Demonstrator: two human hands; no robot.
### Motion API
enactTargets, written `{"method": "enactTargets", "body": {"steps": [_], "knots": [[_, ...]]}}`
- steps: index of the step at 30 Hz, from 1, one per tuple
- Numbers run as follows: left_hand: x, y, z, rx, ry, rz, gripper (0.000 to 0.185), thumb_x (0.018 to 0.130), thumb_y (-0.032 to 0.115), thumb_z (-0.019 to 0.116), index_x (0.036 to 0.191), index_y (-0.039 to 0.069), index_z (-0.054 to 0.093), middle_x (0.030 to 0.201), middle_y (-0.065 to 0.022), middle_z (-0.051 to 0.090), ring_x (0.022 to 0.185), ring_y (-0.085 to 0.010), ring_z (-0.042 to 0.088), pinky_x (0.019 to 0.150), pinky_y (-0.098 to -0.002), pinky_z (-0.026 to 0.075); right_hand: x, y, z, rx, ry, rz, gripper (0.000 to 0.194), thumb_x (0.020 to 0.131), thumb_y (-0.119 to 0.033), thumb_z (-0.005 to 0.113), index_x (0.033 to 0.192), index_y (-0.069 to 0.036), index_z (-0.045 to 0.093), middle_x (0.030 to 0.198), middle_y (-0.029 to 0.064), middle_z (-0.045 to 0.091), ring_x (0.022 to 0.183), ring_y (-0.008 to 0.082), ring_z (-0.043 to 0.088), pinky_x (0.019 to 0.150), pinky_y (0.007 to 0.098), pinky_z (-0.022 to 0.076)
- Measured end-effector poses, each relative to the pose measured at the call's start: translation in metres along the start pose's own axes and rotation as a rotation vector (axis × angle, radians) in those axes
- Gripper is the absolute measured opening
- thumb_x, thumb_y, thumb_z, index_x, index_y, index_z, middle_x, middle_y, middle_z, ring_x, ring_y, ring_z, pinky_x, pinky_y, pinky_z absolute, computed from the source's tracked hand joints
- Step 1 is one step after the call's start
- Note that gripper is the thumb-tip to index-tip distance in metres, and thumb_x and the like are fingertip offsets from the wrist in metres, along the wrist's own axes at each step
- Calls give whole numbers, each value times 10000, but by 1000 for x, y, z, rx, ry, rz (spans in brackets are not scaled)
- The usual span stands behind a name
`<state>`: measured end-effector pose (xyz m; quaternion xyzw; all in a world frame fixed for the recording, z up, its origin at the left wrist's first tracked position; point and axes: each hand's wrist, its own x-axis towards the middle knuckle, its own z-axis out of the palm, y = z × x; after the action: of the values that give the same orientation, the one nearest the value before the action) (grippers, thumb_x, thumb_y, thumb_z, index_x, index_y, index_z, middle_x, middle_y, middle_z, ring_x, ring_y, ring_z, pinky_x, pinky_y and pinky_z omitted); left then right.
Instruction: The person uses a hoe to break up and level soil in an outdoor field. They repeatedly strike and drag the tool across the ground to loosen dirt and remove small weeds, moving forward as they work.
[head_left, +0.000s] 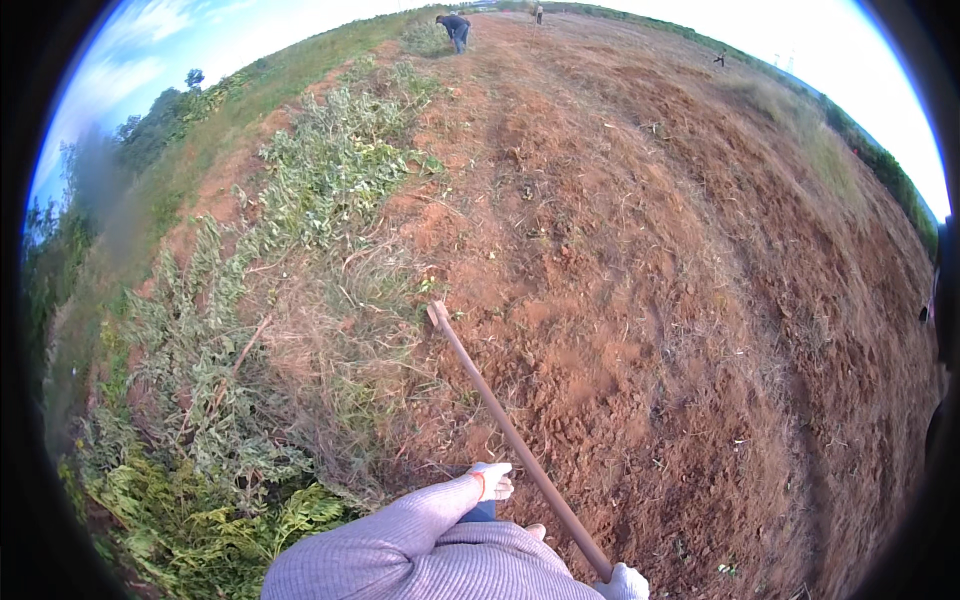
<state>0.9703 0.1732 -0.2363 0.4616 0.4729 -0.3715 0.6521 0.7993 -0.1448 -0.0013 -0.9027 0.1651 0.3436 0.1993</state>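
My right hand (628, 583), in a white glove, is closed around the lower end of a long wooden handle (517, 442) at the bottom of the view. The handle slants up and left to the tool's head (436, 312), which looks like a hoe's and rests at the edge of dry grass and red soil. My left hand (495, 481), in a white glove with an orange-red cuff edge, is held in front of my body, left of the handle and apart from it. Its fingers look partly bent, with nothing visible in them.
Cut leafy plants (330, 165) and dry grass (322, 330) lie in a strip on the left. Rough red soil (675, 337) with clods spreads to the right. A person (455, 31) bends over far ahead; another person (539, 13) stands farther off.
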Motion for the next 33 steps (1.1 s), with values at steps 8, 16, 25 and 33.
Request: {"method": "enactTargets", "body": {"steps": [8, 16, 25, 33], "knots": [[39, 77, 0, -44, -87, -58, 731, 896, 446, 633, 1499, 200, 304, 1506, -201, 296, 1285, -401, 455, 994, -553, 448, 22, -50, -30, -211, 23, 42, 412, 817, -457, 669, 901, -54, 647, 838, 216, 678, 862, 394, 670, 756, 482, 522], [126, 203, -12, -472, -90, -99, 185, 871, 165, 685, 931, 83, 530, 705, -80, 550, 584, -253, 598, 530, -404, 536, 25, -174, -78, -309, -176, 257, 419, 815, -457, 640, 963, -68, 591, 893, 217, 672, 884, 420, 648, 762, 492, 507], [128, 298, -63, -282, 176, -35, 364, 771, 12, 684, 1090, 63, 517, 738, -114, 554, 587, -272, 601, 497, -416, 511, 12, -286, -100, -331, -131, 370, 278, 809, -330, 665, 829, -66, 581, 777, 203, 654, 777, 406, 651, 695, 505, 508], [162, 267, -81, 158, 371, -72, 422, 735, 226, 693, 1077, 10, 570, 964, -154, 623, 810, -277, 643, 707, -411, 533, -6, -195, -7, -419, -171, 505, 243, 838, -278, 566, 977, -95, 644, 817, 172, 708, 806, 345, 701, 702, 459, 550]]}}
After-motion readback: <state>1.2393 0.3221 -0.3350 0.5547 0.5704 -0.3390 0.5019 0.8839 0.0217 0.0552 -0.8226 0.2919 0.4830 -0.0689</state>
